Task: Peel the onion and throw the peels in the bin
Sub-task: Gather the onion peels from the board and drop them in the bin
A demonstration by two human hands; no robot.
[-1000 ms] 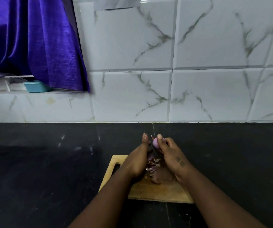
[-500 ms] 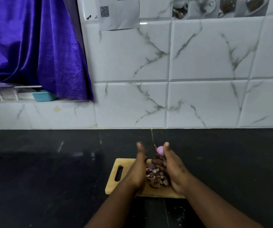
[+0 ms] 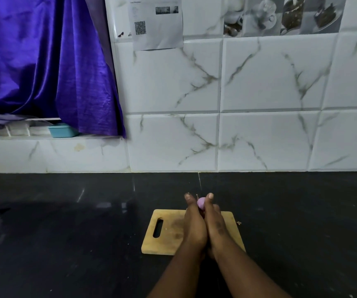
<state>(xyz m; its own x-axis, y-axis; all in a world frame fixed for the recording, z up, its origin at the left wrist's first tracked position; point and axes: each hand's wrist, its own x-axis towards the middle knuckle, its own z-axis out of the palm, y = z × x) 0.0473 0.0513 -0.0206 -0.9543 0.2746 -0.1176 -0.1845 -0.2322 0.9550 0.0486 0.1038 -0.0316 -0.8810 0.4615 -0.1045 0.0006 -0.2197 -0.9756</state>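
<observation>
A small, rounded, pale purple onion [image 3: 201, 202] with a smooth, glossy surface is being held above the far edge of a rectangular wooden cutting board [image 3: 166, 231]. It is being pinched between the upright thumbs of the left hand [image 3: 194, 226] and the right hand [image 3: 215, 225]. The two hands are being pressed together side by side, with their backs turned to the camera. The remaining fingers are being kept curled underneath, out of sight, so what else is being grasped by them cannot be told.

The board, light-grained with rounded corners and a slotted handle at its left end, is being carried by a black, polished stone tabletop [image 3: 65, 222]. A tiny dry flake of peel [image 3: 238, 222] is lying on the tabletop just beside the board's right edge.

Behind, the wall is being covered by large glossy white tiles [image 3: 270, 136] with grey marble veining. A creased sheet of paper [image 3: 156, 24] with a printed square code is being displayed on the wall. At the left, a shiny purple curtain [image 3: 44, 65] is hanging in soft folds over a ledge, where a teal plastic tub [image 3: 62, 130] is sitting.
</observation>
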